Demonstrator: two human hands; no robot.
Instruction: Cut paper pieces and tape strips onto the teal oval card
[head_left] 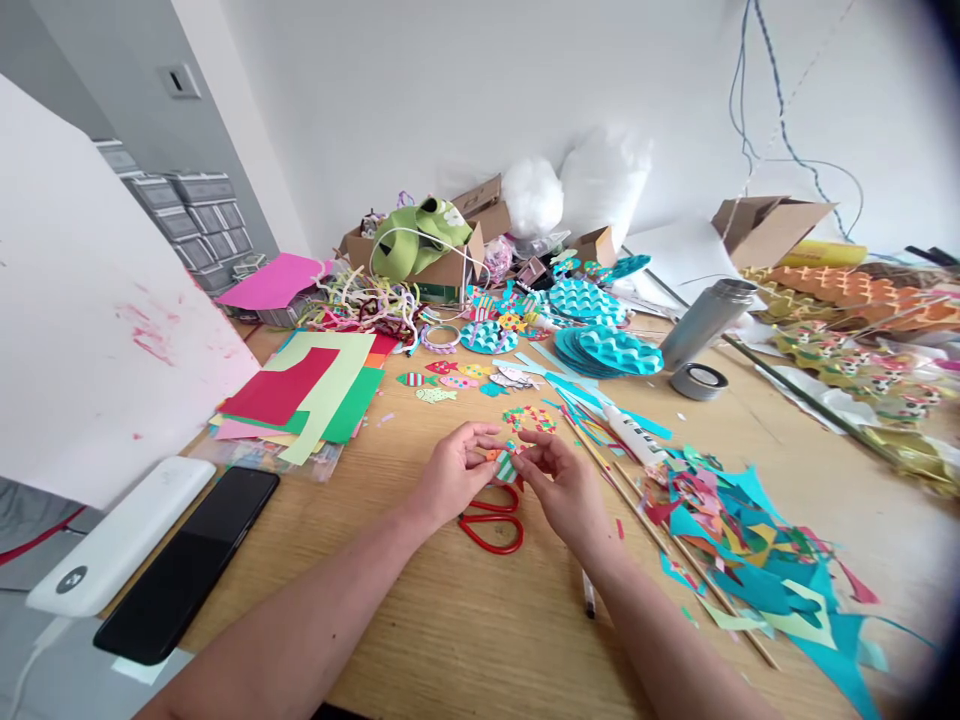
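- The striped paper piece [507, 468], green and white, is sitting between the two hands, above the table [450, 640]; it is looking like a small fish, with orange and red at its ends.
- The left hand [465, 465] is pinching its one edge with thumb and fingers, and the right hand [559, 490] is pinching the opposite edge. Probably they are using only the tips because the piece is so small and thin, and two sides are keeping it steady.
- Just under the hands, the red-handled scissors [495, 517] are lying with the loops turning toward the person, perhaps for easy taking. The hands are hiding the blades.
- Just beyond the hands, tiny coloured bits [529, 418] are lying in a pile, and farther the fish cut-outs [454, 380] are resting in a loose group, maybe for not mixing with the waste.
- Near the right hand, a white tube [634, 435] is lying within reach; the paper scraps [750, 550] are spreading beside the right forearm, seemingly pushed aside to give working room. A pen [589, 597] is partly hiding under this forearm.
- Well left of the left hand, coloured sheets [300, 390] are lying stacked, and a phone [187, 565] is resting nearer the person, apparently out of the way.
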